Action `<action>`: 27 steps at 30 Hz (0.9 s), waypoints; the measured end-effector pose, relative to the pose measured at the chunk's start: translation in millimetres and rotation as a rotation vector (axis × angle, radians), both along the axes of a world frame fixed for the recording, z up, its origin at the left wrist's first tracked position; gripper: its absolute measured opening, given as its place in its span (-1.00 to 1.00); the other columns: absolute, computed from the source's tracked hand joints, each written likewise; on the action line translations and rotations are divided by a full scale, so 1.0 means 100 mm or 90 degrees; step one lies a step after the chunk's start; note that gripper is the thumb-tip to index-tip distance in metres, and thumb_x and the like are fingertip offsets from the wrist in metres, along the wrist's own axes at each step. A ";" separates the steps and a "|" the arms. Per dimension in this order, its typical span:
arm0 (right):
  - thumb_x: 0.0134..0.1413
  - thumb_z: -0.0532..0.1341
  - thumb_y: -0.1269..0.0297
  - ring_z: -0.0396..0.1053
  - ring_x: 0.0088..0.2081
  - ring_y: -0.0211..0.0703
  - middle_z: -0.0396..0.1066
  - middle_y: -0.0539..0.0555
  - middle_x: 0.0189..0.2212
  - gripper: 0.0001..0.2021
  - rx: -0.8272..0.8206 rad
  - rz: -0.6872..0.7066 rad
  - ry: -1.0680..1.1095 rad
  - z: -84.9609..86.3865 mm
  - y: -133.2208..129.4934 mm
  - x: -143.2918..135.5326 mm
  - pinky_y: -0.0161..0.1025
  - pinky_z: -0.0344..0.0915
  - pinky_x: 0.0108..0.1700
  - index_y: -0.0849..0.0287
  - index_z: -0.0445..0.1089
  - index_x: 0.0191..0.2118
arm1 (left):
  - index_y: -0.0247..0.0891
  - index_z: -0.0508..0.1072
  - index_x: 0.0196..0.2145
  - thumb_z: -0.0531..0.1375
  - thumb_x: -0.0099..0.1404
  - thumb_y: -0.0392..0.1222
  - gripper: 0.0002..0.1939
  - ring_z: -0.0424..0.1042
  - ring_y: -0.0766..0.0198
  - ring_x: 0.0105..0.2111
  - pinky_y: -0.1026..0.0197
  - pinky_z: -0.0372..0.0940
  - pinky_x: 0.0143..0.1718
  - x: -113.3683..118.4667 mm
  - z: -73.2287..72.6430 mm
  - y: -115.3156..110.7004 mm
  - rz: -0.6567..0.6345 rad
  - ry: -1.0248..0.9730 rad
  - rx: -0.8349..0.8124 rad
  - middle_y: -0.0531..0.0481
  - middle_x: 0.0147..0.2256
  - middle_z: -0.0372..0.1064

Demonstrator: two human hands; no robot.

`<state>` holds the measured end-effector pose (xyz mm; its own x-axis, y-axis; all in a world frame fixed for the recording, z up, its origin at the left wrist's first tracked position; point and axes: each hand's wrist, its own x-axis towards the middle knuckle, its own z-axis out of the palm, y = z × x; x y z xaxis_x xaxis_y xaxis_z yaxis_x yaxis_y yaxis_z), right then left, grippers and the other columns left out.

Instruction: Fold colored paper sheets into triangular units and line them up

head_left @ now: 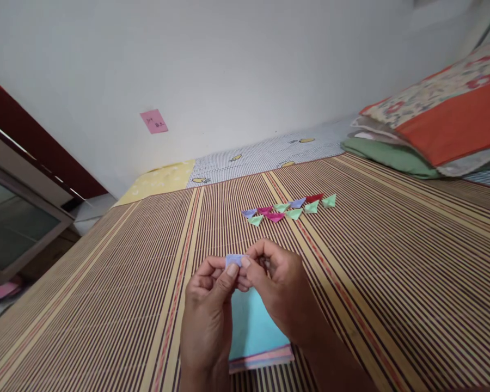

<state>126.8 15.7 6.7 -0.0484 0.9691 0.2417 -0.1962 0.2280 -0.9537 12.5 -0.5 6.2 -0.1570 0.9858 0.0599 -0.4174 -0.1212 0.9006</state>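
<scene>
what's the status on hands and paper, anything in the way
Left hand, right hand: both pinching lavender paper. Paper stack below; folded pieces beyond. Nothing visibly blocking the hands.

Lavender paper [233, 259] partly behind fingers [231, 270], cushion [465, 122] cropped at right, pink note [154, 121] illegible

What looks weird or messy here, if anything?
Only the paper stack, lower in the picture than the held lilac paper, looks slightly untidy: pink and purple edges stick out unevenly past its blue top sheet. I see nothing spilled or torn.
</scene>
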 end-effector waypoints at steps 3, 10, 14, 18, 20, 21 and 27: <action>0.18 0.22 0.34 0.33 -0.56 -0.26 0.34 -0.09 -0.62 -0.84 0.024 -0.012 -0.012 -0.03 0.00 -0.01 -0.32 0.25 -0.50 0.12 0.30 -0.43 | -0.29 0.53 -0.44 0.46 0.14 -0.24 -0.83 0.45 0.35 -0.52 0.31 0.39 -0.35 0.02 0.00 0.00 -0.009 -0.017 -0.002 0.06 -0.52 0.50; 0.26 0.21 0.30 0.33 -0.54 -0.25 0.33 -0.10 -0.61 -0.83 0.040 0.005 0.014 -0.04 -0.02 0.01 -0.29 0.31 -0.44 0.11 0.30 -0.40 | -0.28 0.51 -0.48 0.39 0.26 -0.12 -0.75 0.42 0.32 -0.52 0.29 0.34 -0.40 0.04 -0.01 0.01 -0.021 0.015 0.019 0.05 -0.55 0.44; 0.27 0.19 0.35 0.30 -0.53 -0.28 0.34 -0.10 -0.61 -0.80 0.090 0.050 -0.071 0.04 -0.03 0.10 -0.32 0.24 -0.45 0.13 0.34 -0.43 | -0.26 0.50 -0.46 0.30 0.37 -0.16 -0.76 0.43 0.31 -0.49 0.29 0.33 -0.37 -0.04 -0.04 -0.03 -0.019 0.121 0.041 0.04 -0.52 0.48; 0.30 0.18 0.33 0.32 -0.51 -0.28 0.35 -0.08 -0.57 -0.78 0.087 0.061 -0.047 0.04 -0.02 0.13 -0.32 0.25 -0.44 0.15 0.34 -0.43 | -0.24 0.51 -0.41 0.27 0.41 -0.15 -0.78 0.43 0.31 -0.48 0.27 0.31 -0.36 -0.08 -0.05 -0.06 0.011 0.204 0.085 0.05 -0.50 0.49; 0.31 0.18 0.31 0.34 -0.49 -0.26 0.35 -0.07 -0.56 -0.77 0.066 0.075 -0.006 0.02 -0.02 0.10 -0.30 0.28 -0.40 0.14 0.32 -0.42 | -0.24 0.51 -0.40 0.28 0.41 -0.14 -0.78 0.42 0.32 -0.49 0.28 0.30 -0.37 -0.07 -0.06 -0.06 0.027 0.228 0.097 0.07 -0.51 0.47; 0.31 0.18 0.30 0.34 -0.49 -0.26 0.35 -0.07 -0.55 -0.77 0.063 0.078 0.005 0.01 -0.02 0.08 -0.29 0.28 -0.40 0.14 0.31 -0.42 | -0.23 0.50 -0.40 0.28 0.41 -0.14 -0.78 0.41 0.33 -0.49 0.29 0.29 -0.37 -0.06 -0.07 -0.06 0.025 0.224 0.097 0.08 -0.52 0.45; 0.29 0.17 0.32 0.30 -0.55 -0.28 0.33 -0.09 -0.60 -0.76 0.104 0.011 -0.069 0.00 -0.05 0.03 -0.31 0.22 -0.45 0.14 0.29 -0.45 | -0.22 0.43 -0.41 0.27 0.42 -0.12 -0.76 0.32 0.37 -0.51 0.32 0.27 -0.40 -0.01 -0.10 -0.02 0.030 0.167 0.083 0.13 -0.52 0.35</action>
